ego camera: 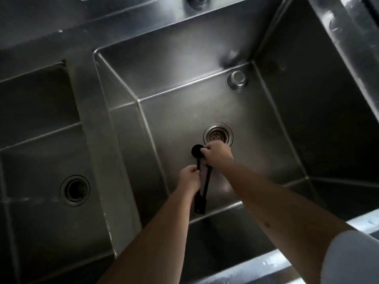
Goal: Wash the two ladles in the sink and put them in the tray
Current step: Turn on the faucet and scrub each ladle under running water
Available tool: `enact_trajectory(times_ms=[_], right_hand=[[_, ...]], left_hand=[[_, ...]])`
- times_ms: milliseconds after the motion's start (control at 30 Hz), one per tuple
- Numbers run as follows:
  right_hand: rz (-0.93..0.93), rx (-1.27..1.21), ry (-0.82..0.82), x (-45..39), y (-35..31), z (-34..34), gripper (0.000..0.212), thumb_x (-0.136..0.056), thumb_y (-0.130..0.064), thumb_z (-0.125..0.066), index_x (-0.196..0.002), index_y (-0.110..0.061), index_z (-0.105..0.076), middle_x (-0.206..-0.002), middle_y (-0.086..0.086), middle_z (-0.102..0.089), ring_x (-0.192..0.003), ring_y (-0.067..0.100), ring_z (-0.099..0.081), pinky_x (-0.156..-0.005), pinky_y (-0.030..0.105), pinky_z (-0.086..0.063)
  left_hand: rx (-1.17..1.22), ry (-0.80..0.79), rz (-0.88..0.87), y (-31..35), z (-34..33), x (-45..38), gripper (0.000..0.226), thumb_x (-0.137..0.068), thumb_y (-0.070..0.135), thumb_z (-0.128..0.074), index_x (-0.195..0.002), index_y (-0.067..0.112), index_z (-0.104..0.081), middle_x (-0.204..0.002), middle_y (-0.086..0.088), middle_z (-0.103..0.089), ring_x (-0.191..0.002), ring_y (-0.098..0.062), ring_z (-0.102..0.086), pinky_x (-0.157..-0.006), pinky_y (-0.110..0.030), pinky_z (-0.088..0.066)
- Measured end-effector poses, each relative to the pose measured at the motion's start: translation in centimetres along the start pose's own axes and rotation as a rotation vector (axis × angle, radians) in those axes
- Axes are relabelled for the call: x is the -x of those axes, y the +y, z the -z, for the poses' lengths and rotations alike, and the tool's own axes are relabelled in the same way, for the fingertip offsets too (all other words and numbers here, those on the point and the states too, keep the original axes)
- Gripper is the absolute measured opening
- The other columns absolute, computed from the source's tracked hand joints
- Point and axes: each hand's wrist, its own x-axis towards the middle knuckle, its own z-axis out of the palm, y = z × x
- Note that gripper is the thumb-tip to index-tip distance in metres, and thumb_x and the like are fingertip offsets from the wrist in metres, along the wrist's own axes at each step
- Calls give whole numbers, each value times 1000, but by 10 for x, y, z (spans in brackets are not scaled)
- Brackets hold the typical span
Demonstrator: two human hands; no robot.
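Note:
Two black ladles are held together low in the steel sink (205,95). One ladle (196,151) shows its round bowl just left of my right hand. The second ladle (207,183) shows only its handle, its bowl hidden under my right hand. Both handles run down toward the near wall of the basin. My left hand (189,178) grips the handles partway along. My right hand (218,153) is closed over the bowl end, just below the drain. No tray is in view.
The drain strainer (218,135) lies in the basin floor right above my hands. An overflow fitting (236,79) sits on the back wall. A second basin with its own drain (74,190) is on the left, past a steel divider (98,140).

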Motion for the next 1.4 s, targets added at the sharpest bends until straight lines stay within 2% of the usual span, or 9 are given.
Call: enact_trajectory(times_ms=[200,467,667,800,933,1033,1200,1300,1400], right_hand=[[105,181,-2,-41,6,-28,32,-92,-27,-57,-91,0,-74,-98,21,-73,-95,39,-65,-75,36,-46],[122,251,-19,-50,-1,-29,33,-88,-29,-60,-88,3,-68,-97,26,-70,-95,42,-65,-68,34,-44],[69,185,-43,-20,-8,3,30,-88,-27,-59,-74,-1,-66,-82,22,-65,-84,36,-61,-65,29,-36],[51,128,28,12,-32,37,28,-84,-24,-57,-72,-1,-65,-75,16,-63,-76,33,-60,-57,32,-42],[119,111,113,54,-86,60,37,-86,-42,-58,-114,-21,-72,-115,4,-74,-110,29,-65,-92,35,-51],[222,121,178,83,-138,63,51,-87,-55,-55,-131,-29,-61,-128,0,-69,-117,25,-64,-98,37,-50],[382,185,129,123,-236,34,59,-86,-59,-52,-139,-33,-52,-125,8,-69,-110,30,-65,-82,33,-49],[428,194,63,141,-292,2,62,-87,-58,-52,-143,-31,-45,-133,11,-63,-114,31,-62,-87,36,-51],[481,193,-1,155,-342,-32,62,-89,-52,-56,-145,-27,-43,-116,8,-67,-89,20,-67,-75,34,-58]], left_hand=[[-125,219,0,-31,-12,-45,15,-89,15,-58,-99,13,-68,-93,-3,-68,-90,-21,-61,-73,-26,-44],[-199,330,-5,-34,-17,-50,7,-86,27,-60,-86,22,-65,-89,-2,-69,-88,-24,-63,-74,-30,-50],[-145,340,27,-2,3,-28,40,-86,24,-58,-126,17,-57,-130,-10,-53,-100,-23,-57,-80,-29,-43],[-209,254,-111,42,29,4,53,-87,27,-55,-138,15,-46,-142,-12,-43,-123,-30,-50,-102,-34,-42],[-525,229,-634,83,91,51,50,-89,26,-50,-137,15,-45,-147,-12,-42,-136,-26,-37,-111,-39,-33],[-653,319,-903,95,160,84,48,-90,29,-49,-136,18,-47,-151,-11,-39,-142,-26,-31,-112,-44,-33],[-676,437,-758,69,286,120,62,-89,50,-42,-144,22,-34,-157,-8,-28,-145,-26,-22,-114,-45,-26],[-679,483,-621,44,357,130,64,-89,46,-48,-146,20,-32,-158,-11,-24,-145,-29,-20,-115,-47,-23],[-752,517,-574,20,411,140,59,-88,37,-51,-142,20,-35,-155,-13,-29,-139,-35,-31,-109,-53,-34]])
